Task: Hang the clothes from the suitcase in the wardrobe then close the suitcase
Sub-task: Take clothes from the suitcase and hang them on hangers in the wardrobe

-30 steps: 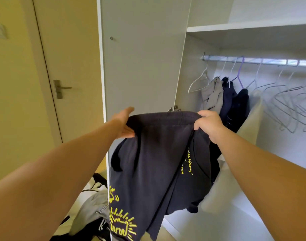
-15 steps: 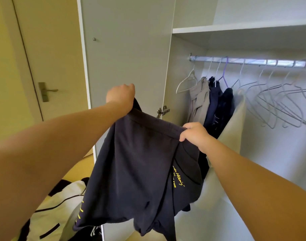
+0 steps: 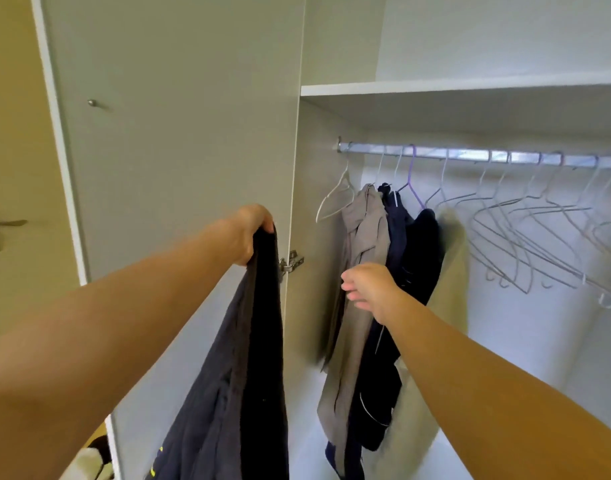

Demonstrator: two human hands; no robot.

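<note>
Both hands are stretched out toward the wardrobe point(image 3: 319, 174), with both arms nearly straight. The left hand point(image 3: 254, 233) is the higher one, just left of the hinge point(image 3: 292, 263) on the open door point(image 3: 176, 150). Its fingers are curled over the top of a dark shirt point(image 3: 252, 375) and grip it. The shirt hangs straight down from this fist in a long narrow bunch, in front of the door's inner edge, and a little yellow print shows near its bottom. The right hand point(image 3: 373, 289) is lower and more to the right, with the back of the hand up and the fingers loosely spread toward the left. It holds nothing. It is blurred and lies in front of the grey garment point(image 3: 364, 237); whether it touches the garment cannot be told. This garment hangs from the rail point(image 3: 470, 155) beside navy clothes point(image 3: 420, 251) and a beige piece point(image 3: 453, 271). One bare white hanger point(image 3: 335, 199) hangs left of them, and many bare wire hangers point(image 3: 526, 233) hang to the right, below the shelf point(image 3: 470, 87)
</note>
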